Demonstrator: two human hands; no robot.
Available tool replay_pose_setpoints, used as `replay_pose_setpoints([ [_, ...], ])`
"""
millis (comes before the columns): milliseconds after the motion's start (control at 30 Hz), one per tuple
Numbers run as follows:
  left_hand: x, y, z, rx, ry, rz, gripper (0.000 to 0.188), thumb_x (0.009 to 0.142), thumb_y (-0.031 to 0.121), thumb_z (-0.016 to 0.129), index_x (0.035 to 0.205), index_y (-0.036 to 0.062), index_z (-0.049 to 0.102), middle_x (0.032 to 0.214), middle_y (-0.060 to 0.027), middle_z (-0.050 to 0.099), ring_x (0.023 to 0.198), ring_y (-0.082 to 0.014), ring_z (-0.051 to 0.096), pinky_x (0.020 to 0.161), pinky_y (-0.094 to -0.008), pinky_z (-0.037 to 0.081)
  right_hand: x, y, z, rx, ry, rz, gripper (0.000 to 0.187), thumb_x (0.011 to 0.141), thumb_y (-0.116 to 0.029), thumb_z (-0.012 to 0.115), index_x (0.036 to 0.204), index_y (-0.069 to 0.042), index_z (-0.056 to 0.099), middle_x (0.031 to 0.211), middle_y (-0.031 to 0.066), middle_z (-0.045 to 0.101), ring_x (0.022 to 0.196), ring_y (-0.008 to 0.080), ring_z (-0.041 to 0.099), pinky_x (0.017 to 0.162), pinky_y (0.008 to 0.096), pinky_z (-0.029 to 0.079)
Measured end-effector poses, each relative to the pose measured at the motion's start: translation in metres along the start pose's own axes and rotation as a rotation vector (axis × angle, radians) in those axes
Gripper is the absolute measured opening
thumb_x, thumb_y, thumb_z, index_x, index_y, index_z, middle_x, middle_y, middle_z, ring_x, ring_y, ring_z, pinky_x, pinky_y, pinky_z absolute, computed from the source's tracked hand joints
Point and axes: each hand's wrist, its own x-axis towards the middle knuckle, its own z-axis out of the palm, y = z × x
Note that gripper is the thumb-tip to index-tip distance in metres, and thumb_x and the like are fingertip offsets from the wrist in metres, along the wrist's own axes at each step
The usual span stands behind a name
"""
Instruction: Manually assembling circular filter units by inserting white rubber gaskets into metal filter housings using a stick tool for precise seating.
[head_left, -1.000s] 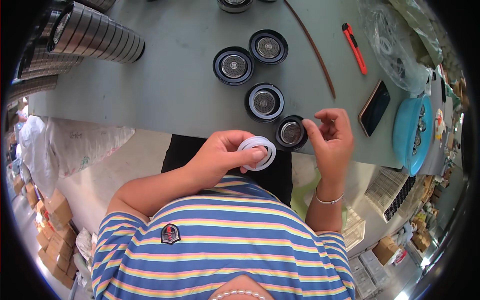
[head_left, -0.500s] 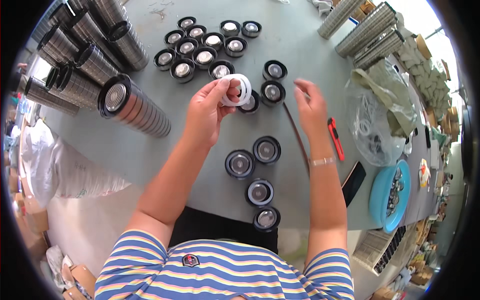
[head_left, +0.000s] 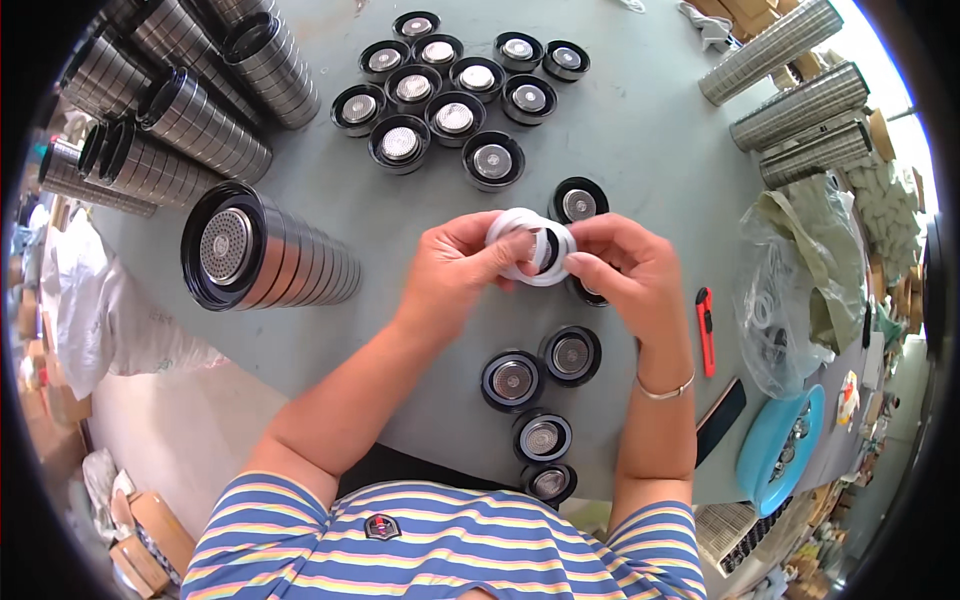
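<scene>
Several white rings, flat and seemingly soft, hang together above the table between my hands. My left hand pinches them between thumb and fingers. From the other side, my right hand has thumb and fingers closed on the rings' right edge. Below and behind the hands are black round caps with perforated metal centres; one cap shows just beyond the rings, and another is partly hidden by my right hand. Nearer to me lie several more caps, among them one cap with a greyish rim.
A tall stack of caps leans at left, with more stacks behind. Loose caps cluster at the far middle. On the right are a red cutter, a phone, a clear bag and a blue basin of metal parts.
My right hand has come in to the rings and closed on their edge. The left hand has carried them right and nearer. The whole view has shifted, too.
</scene>
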Motion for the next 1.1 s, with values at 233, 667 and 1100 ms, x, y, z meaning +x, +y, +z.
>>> replay_pose_setpoints([
  [233,-0.003,0.005,0.001,0.015,0.103,0.102,0.028,0.089,0.014,0.084,0.113,0.0025,0.075,0.092,-0.0036,0.077,0.078,-0.0092,0.072,0.060,-0.0222,0.054,-0.003,-0.003,0.020,0.197,0.108,-0.047,0.011,0.092,0.003,0.075,0.103,0.004,0.075,0.086,0.0045,0.072,0.074,0.0065,0.064,0.063,0.0193,0.050],
  [667,0.001,0.002,-0.002,-0.161,0.178,-0.014,0.024,0.094,0.025,0.081,0.107,0.0063,0.073,0.092,0.0002,0.074,0.080,-0.0060,0.067,0.065,-0.0224,0.051,0.021,0.012,0.002,0.060,0.383,0.010,0.012,0.097,-0.009,0.073,0.098,0.003,0.073,0.074,0.0007,0.066,0.062,0.0050,0.057,0.057,0.0193,0.044],
  [1100,0.005,-0.001,-0.006,-0.135,0.091,-0.033,0.022,0.103,0.024,0.066,0.111,0.0066,0.076,0.088,0.0050,0.066,0.082,-0.0039,0.060,0.071,-0.0220,0.051,0.040,0.045,-0.002,-0.614,0.526,-0.060,0.015,0.090,-0.015,0.077,0.093,0.000,0.075,0.077,0.0038,0.072,0.064,0.0093,0.063,0.062,0.0255,0.050],
])
